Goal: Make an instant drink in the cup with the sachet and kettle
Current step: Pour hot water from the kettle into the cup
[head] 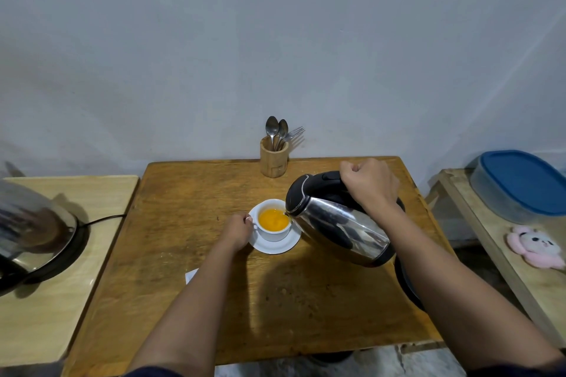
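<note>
Cookware sits far left: a domed steel lid (30,223) on a pale side table, well apart from the work. On the wooden counter (183,208) a white scrap (191,275), possibly the sachet, shows beside the left forearm, though I cannot tell for sure. The left hand (235,231) curls its fingers closed against the handle side of the white cup (273,220), which stands on its saucer (275,246) and holds orange liquid about halfway up. At the far edge stands a wooden cutlery holder (273,159). The right hand (369,185) is clenched in a fist on the handle of the steel kettle (340,223), tipped with its spout over the cup's right rim. Tipping further would likely overfill the cup, flooding the saucer; hot splash could reach the steadying fingers just beside the stream
</note>
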